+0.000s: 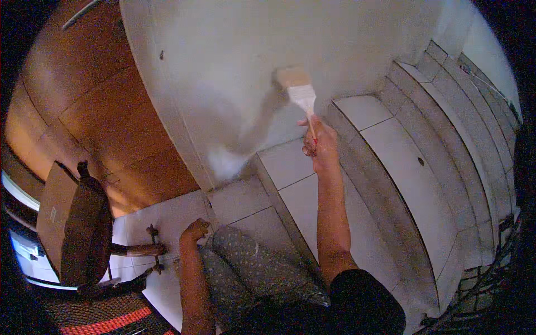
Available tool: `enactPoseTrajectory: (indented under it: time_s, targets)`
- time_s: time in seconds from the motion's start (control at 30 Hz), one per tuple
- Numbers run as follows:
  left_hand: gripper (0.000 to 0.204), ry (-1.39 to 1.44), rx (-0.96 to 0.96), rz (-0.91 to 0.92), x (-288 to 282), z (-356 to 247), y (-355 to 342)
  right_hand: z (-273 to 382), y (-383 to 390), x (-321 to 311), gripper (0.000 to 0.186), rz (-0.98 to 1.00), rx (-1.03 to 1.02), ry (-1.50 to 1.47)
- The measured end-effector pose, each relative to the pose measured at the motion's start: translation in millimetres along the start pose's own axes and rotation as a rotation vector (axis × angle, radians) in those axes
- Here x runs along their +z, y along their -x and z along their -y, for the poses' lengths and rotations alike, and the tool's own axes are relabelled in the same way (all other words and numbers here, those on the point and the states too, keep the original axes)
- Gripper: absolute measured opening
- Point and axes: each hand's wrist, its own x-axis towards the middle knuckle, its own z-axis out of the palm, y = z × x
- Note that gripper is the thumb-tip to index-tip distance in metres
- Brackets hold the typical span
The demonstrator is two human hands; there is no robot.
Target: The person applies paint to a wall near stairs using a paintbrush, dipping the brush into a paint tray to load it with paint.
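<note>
- White-ferruled paintbrush with wide tan bristles stands out in front of the pale wall, near the middle of the view; its bristle end is at the wall face, though I cannot tell whether the tips touch
- Right hand has its fingers closed around the brush handle, gripping it with the bristles pointing up and slightly left; the bare forearm runs down to a black sleeve
- Left hand sits low, fingers bent, just beside the knee of the grey dotted trousers; I cannot tell whether the fingers meet or hold anything
- Soft shadow of the arm and brush falls on the wall, left of the brush
- Tiled steps with pale treads and greyer risers curve across the right side, next to the wall's lower edge
- Brown tiled floor spreads beyond the wall's left edge
- Brown and dark wheeled chair stands at the left, its casters toward the left forearm
- Black woven surface with red bands shows at lower left
</note>
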Motion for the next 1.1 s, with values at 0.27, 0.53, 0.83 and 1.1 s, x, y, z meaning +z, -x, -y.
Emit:
enactPoseTrajectory:
  time_s: [0.27, 0.53, 0.83, 1.1]
  targets:
    - [0.032, 0.094, -0.105, -0.035, 5, -33, 3, -48, -18, -56, 0.035, -0.345, -0.473, 1.075]
    - [0.033, -0.016, -0.075, 0.045, 4, -15, -11, 0, 14, -27, 0.029, -0.299, -0.390, 1.066]
    - [0.034, -0.031, -0.123, -0.021, 7, 2, -24, 10, -10, -27, 0.033, -0.340, -0.388, 1.315]
    - [0.037, -0.036, -0.058, -0.015, 8, 3, -22, 39, 18, -16, 0.035, -0.301, -0.290, 1.219]
